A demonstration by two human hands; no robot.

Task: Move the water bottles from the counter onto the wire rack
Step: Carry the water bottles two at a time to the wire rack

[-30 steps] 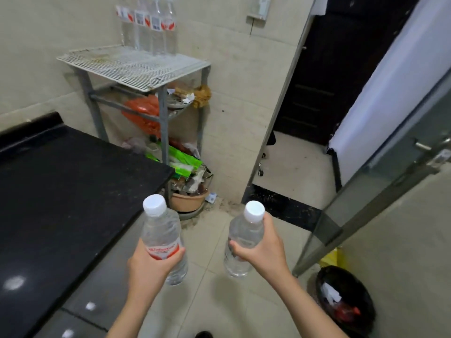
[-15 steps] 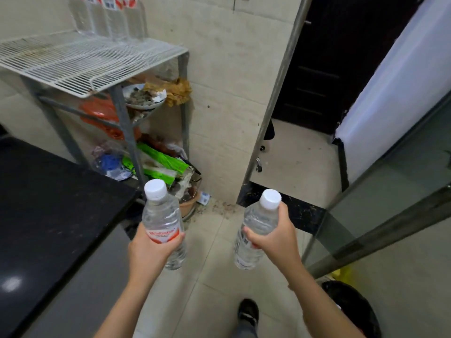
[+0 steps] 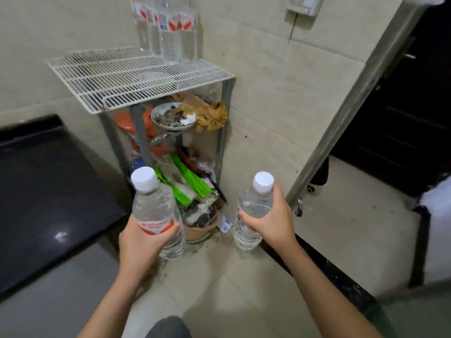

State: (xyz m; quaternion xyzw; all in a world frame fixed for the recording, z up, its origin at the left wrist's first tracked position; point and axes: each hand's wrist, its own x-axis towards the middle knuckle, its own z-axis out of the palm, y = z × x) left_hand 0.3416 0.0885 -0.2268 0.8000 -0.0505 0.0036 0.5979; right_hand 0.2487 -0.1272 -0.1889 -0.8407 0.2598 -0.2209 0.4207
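Note:
My left hand (image 3: 144, 242) grips a clear water bottle (image 3: 156, 206) with a white cap and a red label, held upright. My right hand (image 3: 271, 220) grips a second clear bottle (image 3: 253, 206) with a white cap, tilted slightly. Both bottles hang in the air in front of the white wire rack (image 3: 127, 76), below the level of its top shelf. Several water bottles (image 3: 168, 30) with red labels stand at the back right of that shelf, against the wall.
The black counter (image 3: 44, 191) lies at the left. Under the rack's top shelf sit a bowl of scraps (image 3: 170, 118), an orange bag (image 3: 148, 125), green packets (image 3: 188, 181) and a clay pot (image 3: 200, 230). A metal door frame (image 3: 353, 106) slants at the right.
The view has swung so the rack sits straight ahead and nearer. Both hands keep their bottles, held a little farther forward toward the rack.

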